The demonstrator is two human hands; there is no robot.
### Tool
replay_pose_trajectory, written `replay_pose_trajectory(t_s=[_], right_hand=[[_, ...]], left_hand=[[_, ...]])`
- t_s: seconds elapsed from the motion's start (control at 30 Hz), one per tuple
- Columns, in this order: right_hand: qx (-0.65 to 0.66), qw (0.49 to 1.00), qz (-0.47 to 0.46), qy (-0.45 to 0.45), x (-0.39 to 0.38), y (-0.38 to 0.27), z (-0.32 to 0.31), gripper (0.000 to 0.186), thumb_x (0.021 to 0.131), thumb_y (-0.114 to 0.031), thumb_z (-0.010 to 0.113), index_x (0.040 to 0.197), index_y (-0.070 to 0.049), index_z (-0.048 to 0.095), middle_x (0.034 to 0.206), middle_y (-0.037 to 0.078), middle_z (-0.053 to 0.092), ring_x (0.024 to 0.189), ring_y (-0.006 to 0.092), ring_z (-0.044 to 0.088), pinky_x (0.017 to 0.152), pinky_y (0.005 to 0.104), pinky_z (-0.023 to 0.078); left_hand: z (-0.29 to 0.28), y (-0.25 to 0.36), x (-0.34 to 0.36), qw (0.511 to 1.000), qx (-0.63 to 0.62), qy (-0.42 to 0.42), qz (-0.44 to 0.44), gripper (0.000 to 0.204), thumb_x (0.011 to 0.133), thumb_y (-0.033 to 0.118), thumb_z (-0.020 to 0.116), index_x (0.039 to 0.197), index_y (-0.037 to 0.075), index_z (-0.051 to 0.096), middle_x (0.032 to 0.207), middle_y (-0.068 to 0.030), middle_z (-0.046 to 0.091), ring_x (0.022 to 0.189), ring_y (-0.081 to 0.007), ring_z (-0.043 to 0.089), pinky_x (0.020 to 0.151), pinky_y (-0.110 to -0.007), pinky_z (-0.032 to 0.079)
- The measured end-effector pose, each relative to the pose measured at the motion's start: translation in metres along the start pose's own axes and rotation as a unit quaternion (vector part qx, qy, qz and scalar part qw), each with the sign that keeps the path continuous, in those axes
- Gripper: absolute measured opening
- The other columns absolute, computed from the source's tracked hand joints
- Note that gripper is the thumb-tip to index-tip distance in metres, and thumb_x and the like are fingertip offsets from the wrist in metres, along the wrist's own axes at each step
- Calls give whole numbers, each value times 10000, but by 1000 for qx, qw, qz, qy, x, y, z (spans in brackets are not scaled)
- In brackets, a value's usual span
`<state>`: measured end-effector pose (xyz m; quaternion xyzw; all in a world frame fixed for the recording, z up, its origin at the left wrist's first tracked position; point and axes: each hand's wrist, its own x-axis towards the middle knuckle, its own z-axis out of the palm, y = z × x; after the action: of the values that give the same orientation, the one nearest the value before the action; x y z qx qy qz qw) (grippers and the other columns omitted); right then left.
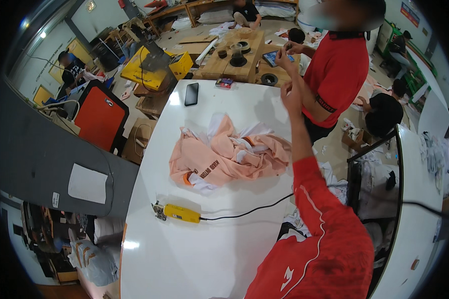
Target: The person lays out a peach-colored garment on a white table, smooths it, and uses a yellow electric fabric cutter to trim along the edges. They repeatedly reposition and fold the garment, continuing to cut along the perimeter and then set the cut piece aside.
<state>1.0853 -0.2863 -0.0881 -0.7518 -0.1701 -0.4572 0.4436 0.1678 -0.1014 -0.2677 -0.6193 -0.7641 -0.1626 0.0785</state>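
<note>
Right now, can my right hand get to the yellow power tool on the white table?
Probably yes. Your right hand is raised, away from the yellow power tool, which lies uncovered on the white table, apart from the peach garment. Nothing blocks the path.

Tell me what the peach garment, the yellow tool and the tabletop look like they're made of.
Peach garment: soft fabric, likely knit; it lies crumpled in loose folds, with white and orange trim. Yellow tool: seemingly hard moulded plastic body, metal-looking head, black corded. Tabletop: smooth glossy white surface, perhaps laminate; it mirrors ceiling lights.
</note>
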Motion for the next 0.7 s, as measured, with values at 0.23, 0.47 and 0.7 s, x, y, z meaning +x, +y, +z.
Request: replay_pose_trajectory(t_s=[0.23,0.47,0.7], right_hand=[[-117,991,-14,-65,170,-20,28,922,935,-98,625,1725,-227,166,861,193,690,764,397,695,672,486,543],[-187,982,-24,0,248,-8,59,1007,939,-67,622,1721,-401,83,872,151,685,748,348,681,717,500,547],[-155,987,2,-37,249,-1,64,1029,940,-449,770,1722,-301,118,865,260,684,792,438,678,730,532,535]], left_hand=[[-6,5,-7,1000,-27,12,1,556,1013,528,623,1324,69,583,1355,-140,575,1335,-361,513,1097,-524,425],[10,0,-1,999,-48,19,8,536,1015,495,634,1326,62,581,1362,-145,569,1332,-361,515,1097,-522,427],[14,2,0,997,-65,32,15,517,1017,462,645,1328,55,578,1369,-151,563,1329,-361,516,1098,-520,428]])
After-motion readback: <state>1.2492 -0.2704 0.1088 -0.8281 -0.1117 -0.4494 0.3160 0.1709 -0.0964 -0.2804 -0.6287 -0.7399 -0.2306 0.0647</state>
